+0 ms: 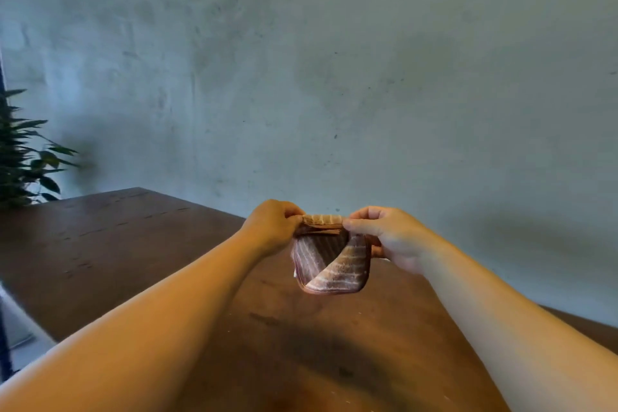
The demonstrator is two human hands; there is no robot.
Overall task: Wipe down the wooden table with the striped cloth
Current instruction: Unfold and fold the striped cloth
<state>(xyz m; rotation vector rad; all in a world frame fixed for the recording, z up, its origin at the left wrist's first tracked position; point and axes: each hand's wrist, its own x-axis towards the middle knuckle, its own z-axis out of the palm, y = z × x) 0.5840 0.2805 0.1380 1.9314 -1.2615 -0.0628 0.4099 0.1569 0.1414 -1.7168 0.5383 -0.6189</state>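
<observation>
Folded striped cloth (329,257) held mid-frame above tabletop (133,244), pinched by left hand (272,227) and right hand (384,237) fingers. Wiping not begun. Next: lower, press, rub.

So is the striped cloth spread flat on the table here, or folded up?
Folded, and held above the wooden table: the striped cloth hangs in doubled layers, pinched at its top edge by the left hand and right hand.

We note a grey plaster wall (334,60) behind, scuffed and marked with dark specks. At the far left we record a leafy green plant (23,157), standing close against that wall.
</observation>
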